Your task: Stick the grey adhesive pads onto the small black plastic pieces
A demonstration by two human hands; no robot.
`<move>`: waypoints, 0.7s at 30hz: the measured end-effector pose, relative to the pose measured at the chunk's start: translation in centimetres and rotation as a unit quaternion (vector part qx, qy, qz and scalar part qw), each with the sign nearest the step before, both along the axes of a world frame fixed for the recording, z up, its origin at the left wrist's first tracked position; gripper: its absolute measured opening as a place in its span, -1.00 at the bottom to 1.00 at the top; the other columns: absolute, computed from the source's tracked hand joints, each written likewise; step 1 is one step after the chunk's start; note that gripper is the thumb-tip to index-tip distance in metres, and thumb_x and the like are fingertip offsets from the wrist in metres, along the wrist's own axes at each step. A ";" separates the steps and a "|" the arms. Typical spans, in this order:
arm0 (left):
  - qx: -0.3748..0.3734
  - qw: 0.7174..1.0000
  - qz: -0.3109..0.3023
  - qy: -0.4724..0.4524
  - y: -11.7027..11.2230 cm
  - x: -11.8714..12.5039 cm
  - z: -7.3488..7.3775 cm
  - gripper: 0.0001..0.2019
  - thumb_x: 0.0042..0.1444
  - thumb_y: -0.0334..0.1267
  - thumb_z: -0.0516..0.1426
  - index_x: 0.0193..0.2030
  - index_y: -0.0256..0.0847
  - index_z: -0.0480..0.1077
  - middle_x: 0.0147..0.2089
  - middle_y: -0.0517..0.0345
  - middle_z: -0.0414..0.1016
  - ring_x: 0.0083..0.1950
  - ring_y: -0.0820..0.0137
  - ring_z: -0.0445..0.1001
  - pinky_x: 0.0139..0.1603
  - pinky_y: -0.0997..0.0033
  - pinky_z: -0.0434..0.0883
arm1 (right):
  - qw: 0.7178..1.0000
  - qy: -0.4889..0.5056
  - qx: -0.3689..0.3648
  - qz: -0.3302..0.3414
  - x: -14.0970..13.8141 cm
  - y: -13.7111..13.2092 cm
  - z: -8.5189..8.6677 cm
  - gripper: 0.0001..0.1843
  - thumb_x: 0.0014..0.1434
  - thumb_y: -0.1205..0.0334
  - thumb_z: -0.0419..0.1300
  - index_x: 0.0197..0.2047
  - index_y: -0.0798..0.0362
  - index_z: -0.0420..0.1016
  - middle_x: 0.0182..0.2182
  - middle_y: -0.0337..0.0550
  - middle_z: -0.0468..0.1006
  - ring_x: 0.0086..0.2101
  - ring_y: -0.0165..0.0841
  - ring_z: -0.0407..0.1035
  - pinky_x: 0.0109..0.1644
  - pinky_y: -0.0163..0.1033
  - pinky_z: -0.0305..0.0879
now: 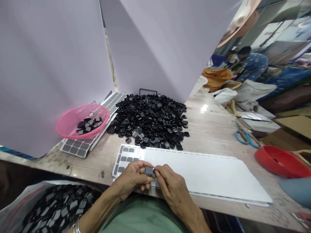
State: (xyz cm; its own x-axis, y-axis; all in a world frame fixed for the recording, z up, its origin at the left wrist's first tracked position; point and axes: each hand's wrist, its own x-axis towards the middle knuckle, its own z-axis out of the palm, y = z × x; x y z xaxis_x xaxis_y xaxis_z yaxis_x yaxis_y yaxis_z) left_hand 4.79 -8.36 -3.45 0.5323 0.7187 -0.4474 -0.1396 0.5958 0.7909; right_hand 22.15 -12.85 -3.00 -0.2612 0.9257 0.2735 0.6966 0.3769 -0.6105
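Between my two hands, above the table's front edge, is a small black plastic piece [149, 171] with a grey pad on its upper face. My left hand [133, 178] grips it from the left between thumb and fingers. The fingertips of my right hand [171, 184] are pinched at its right edge; whether they hold anything else is hidden. Under and behind my hands lies a white sticker sheet [206, 171], with rows of grey rounded pads [126, 158] at its left end. A heap of loose black plastic pieces [150, 119] rises just beyond the sheet.
A pink basket [65, 126] with several padded pieces stands on more pad sheets [75, 147] at left. An open sack [58, 207] of padded pieces sits below left. Blue-handled scissors [245, 139] and a red bowl [279, 161] lie right. A person [254, 64] bends over farther back.
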 end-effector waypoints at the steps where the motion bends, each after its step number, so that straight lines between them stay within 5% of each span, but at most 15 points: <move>1: 0.000 1.000 0.002 0.001 0.0 0.0 -0.1 -0.60 -0.18 -0.41 0.30 -0.11 -0.28 0.42 -0.52 0.27 0.42 -0.59 0.56 0.39 -0.62 0.65 0.24 | 1.000 -0.002 0.001 -0.002 0.0 0.0 -0.1 -0.75 0.38 0.30 -0.15 -0.19 0.04 0.33 -0.36 -0.15 0.39 -0.40 -0.35 0.35 -0.33 -0.28 0.27; 7: -0.008 1.000 0.020 -0.014 -0.1 0.2 -0.1 -0.60 -0.21 -0.39 0.33 -0.15 -0.29 0.42 -0.48 0.23 0.47 -0.60 0.56 0.40 -0.62 0.64 0.24 | 1.000 0.006 0.016 -0.004 -0.1 -0.2 -0.1 -0.77 0.37 0.31 -0.13 -0.17 0.04 0.34 -0.37 -0.16 0.38 -0.41 -0.36 0.33 -0.33 -0.29 0.26; 13: -0.012 0.999 0.030 -0.033 -0.1 0.3 0.2 -0.56 -0.23 -0.36 0.37 -0.15 -0.30 0.40 -0.24 0.03 0.57 -0.56 0.59 0.41 -0.60 0.63 0.24 | 0.997 0.052 0.035 -0.035 0.1 0.0 0.0 -0.78 0.38 0.27 -0.11 -0.19 0.03 0.35 -0.39 -0.16 0.37 -0.39 -0.36 0.32 -0.30 -0.27 0.24; 21: -0.002 0.999 0.024 -0.024 -0.1 0.2 0.5 -0.59 -0.22 -0.37 0.35 -0.16 -0.30 0.41 -0.46 0.24 0.48 -0.59 0.57 0.39 -0.62 0.64 0.23 | 0.999 0.022 0.040 -0.015 -0.3 0.0 0.1 -0.77 0.37 0.31 -0.11 -0.18 0.04 0.36 -0.39 -0.15 0.38 -0.41 -0.36 0.33 -0.33 -0.29 0.26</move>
State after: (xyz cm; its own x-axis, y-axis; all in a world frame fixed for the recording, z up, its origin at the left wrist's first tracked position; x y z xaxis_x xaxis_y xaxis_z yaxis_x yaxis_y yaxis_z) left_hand 5.03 -8.49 -2.92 0.5181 0.7425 -0.4246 -0.2065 0.5903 0.7803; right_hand 21.87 -12.80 -2.94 -0.2198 0.9077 0.3575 0.6813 0.4051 -0.6097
